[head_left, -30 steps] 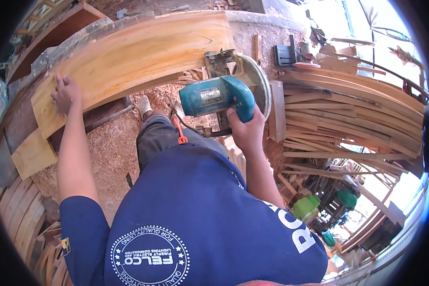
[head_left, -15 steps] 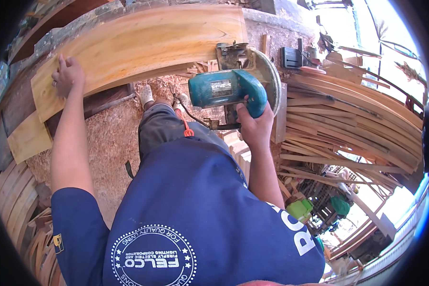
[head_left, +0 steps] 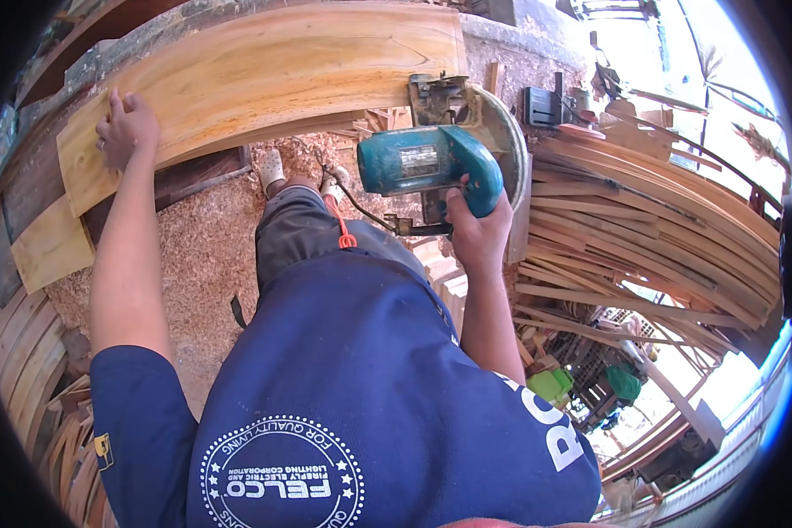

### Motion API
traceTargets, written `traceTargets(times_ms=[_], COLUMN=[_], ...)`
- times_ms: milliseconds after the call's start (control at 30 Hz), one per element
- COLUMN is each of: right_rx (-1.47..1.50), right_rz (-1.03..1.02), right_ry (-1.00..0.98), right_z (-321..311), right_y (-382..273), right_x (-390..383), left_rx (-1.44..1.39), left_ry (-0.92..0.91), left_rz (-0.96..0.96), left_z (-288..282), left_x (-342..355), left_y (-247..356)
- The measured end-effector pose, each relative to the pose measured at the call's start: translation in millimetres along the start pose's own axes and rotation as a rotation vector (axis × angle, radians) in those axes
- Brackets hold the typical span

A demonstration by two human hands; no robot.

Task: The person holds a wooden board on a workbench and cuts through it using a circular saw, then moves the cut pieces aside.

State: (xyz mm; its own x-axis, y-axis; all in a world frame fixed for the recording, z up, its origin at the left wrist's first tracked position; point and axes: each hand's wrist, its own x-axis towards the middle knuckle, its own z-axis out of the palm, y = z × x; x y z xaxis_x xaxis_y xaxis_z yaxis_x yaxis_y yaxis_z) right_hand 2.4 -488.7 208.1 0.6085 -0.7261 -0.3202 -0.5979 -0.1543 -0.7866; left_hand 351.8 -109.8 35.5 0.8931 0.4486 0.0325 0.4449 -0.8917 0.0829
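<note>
A long, wide wooden board point(head_left: 273, 66) lies across the bench in front of me. My left hand point(head_left: 129, 132) rests at its left end, with fingers partly spread and wrapped around nothing. At the board's right end sits a teal circular saw point(head_left: 414, 161) with a round, dusty guard. My right hand point(head_left: 481, 233) is closed around the saw's rear handle. A dark power cord point(head_left: 352, 211) runs from near the handle toward my feet. The saw's base touches the board's near right corner; its blade is hidden.
Stacked wooden strips point(head_left: 651, 224) fill the right side. Another short board point(head_left: 53, 246) juts out below the left end. Shavings point(head_left: 207, 238) cover the floor around my sandals point(head_left: 272, 169). A black box-like object point(head_left: 543, 106) stands beyond the saw, and more planks point(head_left: 26, 361) lie at lower left.
The saw, my right hand and the board's right end appear slightly farther right. My left hand stays at the board's left end, its fingers a little more extended.
</note>
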Motion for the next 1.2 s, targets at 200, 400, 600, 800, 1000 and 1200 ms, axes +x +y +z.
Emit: traceTargets(times_ms=[200, 400, 600, 800, 1000, 1200], right_rx=[0.017, 0.029, 0.045, 0.068, 0.06, 0.068], right_rz=[0.008, 0.007, 0.024, -0.067, -0.096, 0.005], right_ry=[-0.012, 0.0, -0.007, 0.016, 0.03, 0.007], right_z=[0.3, 3.3, 6.4, 12.6, 14.9, 17.2], right_y=[7.8, 17.1, 11.5, 15.2, 22.2, 12.8], right_x=[1.6, 1.8, 1.0, 3.4, 4.9, 4.4], left_rx=[-0.008, 0.0, -0.005, 0.001, 0.004, 0.001], left_ry=[0.015, 0.013, 0.009, 0.014, 0.006, 0.035], left_rz=[0.003, 0.016, 0.016, 0.019, 0.018, 0.028], left_z=[1.3, 0.7, 4.9, 7.7, 7.2, 11.1], left_x=[0.8, 0.8, 3.8, 5.1, 4.0, 4.8], left_y=[-1.4, -1.1, -5.1, -5.7, -4.6, -8.8])
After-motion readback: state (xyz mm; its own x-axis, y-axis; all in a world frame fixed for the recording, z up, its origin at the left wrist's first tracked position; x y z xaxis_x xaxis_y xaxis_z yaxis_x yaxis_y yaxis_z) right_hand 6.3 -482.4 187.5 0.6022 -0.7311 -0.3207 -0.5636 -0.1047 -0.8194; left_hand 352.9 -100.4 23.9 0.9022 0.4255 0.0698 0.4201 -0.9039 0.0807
